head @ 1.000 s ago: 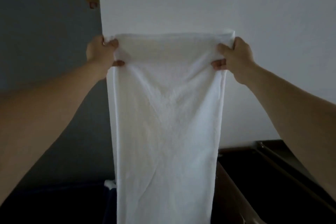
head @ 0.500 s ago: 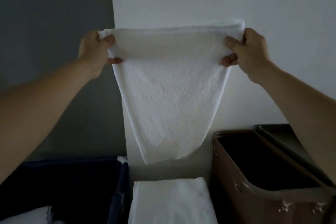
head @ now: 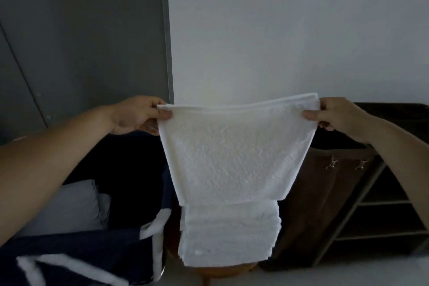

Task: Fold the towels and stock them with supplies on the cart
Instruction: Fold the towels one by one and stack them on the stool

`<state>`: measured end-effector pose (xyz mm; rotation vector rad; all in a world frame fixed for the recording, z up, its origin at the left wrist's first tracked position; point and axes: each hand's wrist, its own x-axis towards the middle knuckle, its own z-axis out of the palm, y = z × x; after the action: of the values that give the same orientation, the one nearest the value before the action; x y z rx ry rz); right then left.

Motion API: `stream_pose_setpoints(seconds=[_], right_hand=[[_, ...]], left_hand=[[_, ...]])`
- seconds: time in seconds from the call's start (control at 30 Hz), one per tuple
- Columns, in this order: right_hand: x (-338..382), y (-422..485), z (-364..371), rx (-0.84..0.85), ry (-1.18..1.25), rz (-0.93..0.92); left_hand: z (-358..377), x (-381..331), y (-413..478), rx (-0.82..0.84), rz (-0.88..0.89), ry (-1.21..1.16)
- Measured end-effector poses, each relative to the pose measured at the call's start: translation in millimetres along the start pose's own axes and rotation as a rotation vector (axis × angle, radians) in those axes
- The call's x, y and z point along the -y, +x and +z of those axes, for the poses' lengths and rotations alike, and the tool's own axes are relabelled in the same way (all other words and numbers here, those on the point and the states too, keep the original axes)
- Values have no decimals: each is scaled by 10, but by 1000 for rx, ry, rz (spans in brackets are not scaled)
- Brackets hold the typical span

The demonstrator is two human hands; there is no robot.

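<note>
Hands grip a white towel [head: 234,153] by its two top corners and hold it up, spread flat, before a pale wall [head: 278,30]. We see the left hand [head: 137,115] pinching the left corner, thumb on the near face and fingers tucked behind the cloth where we cannot follow them; the right hand [head: 336,116] grasps the right corner the same way, its fingers likewise mostly hidden. Layered edges along the top show that the towel is folded, but we cannot count the layers. Its lower edge hangs just over a stack [head: 229,234] of folded white towels and covers the stack's top, so we cannot tell whether the two touch. Beneath the stack only a wooden rim and one leg of a stool [head: 218,271] show, cut off at the bottom of the view. Right of the stack stands a brown bin [head: 308,204] with two metal clips on its side; its mouth is largely behind the towel and the right forearm. Beyond it are dark shelves [head: 371,216] in a metal frame, cut off at the right, their contents too dim for us to make out. At the left a dark blue bag [head: 92,251] with white markings runs out of view below, and a grey bundle [head: 69,206] inside it lies partly behind the left forearm. Behind that side is a grey door [head: 81,42].
</note>
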<state>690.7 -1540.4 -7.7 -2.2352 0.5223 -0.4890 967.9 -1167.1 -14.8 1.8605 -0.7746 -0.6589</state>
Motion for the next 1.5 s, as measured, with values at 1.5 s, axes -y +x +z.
stream_pose_setpoints(seconds=[1.5], right_hand=[[-2936, 2285, 2535, -117, 198, 698]], left_hand=[[1315, 2762, 3346, -389, -506, 89]])
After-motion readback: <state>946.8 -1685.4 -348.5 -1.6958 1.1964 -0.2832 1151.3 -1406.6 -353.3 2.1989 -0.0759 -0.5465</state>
